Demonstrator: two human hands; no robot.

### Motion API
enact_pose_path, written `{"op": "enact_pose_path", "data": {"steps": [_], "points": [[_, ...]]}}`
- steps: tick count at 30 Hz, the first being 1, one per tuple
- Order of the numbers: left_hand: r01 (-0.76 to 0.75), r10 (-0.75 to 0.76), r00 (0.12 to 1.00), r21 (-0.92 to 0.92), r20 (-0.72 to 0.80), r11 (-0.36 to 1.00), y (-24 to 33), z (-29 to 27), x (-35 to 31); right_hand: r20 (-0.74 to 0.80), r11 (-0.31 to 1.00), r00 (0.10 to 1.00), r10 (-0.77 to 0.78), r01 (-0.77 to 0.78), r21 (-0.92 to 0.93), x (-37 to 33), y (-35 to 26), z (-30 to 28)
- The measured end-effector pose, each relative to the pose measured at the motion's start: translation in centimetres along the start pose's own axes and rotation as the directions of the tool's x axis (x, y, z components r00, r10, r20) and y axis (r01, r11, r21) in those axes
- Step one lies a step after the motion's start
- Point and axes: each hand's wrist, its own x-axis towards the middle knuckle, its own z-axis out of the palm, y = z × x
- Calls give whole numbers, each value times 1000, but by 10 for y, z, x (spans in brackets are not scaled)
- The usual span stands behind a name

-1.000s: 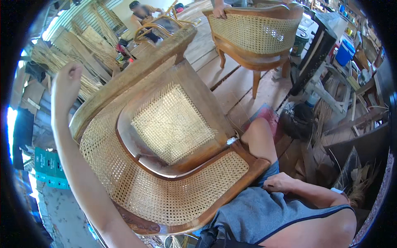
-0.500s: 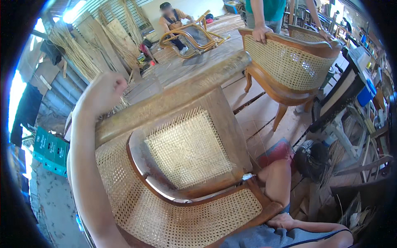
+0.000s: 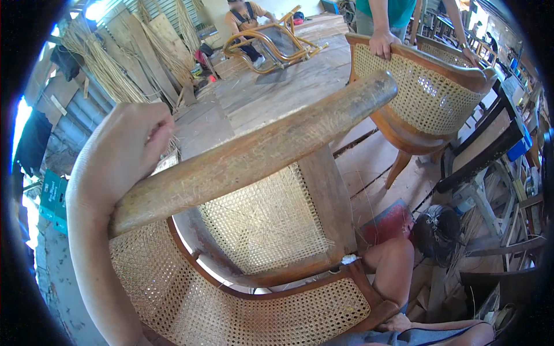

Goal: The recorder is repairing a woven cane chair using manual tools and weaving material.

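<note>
A thick, worn wooden beam [image 3: 254,147] with a rounded end slants across the far side of a wooden chair seat. My left hand [image 3: 130,141] bends over the beam's left end, its fingers curled in and partly hidden behind the wood. Beneath the beam is the woven cane seat panel [image 3: 262,219], with loose strand ends on it. The chair's curved cane back [image 3: 242,320] lies nearest me. My right hand [image 3: 395,323] is low by the chair frame's right corner, against my lap, its fingers mostly hidden. My bare knee [image 3: 395,259] is beside that corner.
A person's hand [image 3: 384,43] grips another cane-backed chair [image 3: 412,86] at the far right. Farther off, a seated person holds a rattan frame [image 3: 271,43]. Cane bundles [image 3: 107,63] lean at the left. A black container [image 3: 437,233] and wood scraps are at the right.
The beam has come up and toward me, covering more of the seat's far part. My left hand has shifted slightly left, against its end. The far chair appears farther right.
</note>
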Motion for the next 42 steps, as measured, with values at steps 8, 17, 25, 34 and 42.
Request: {"op": "enact_pose_path", "data": {"steps": [8, 17, 25, 34, 42], "points": [[88, -87, 996, -21, 20, 996, 16, -8, -2, 74, 994, 994, 85, -89, 65, -2, 0, -13], [59, -59, 998, -9, 20, 998, 14, -9, -1, 92, 983, 983, 159, -166, 77, 4, -3, -7], [19, -19, 1000, -3, -20, 1000, 11, -7, -3, -57, 997, 998, 20, -16, 71, 3, -3, -11], [51, -51, 999, 5, 17, 999, 13, -7, -3, 53, 994, 993, 105, -104, -24, 3, -12, -25], [49, -49, 998, 13, 27, 999, 12, -6, -1, -107, 999, 994, 38, -36, 25, 4, -14, -29]]}}
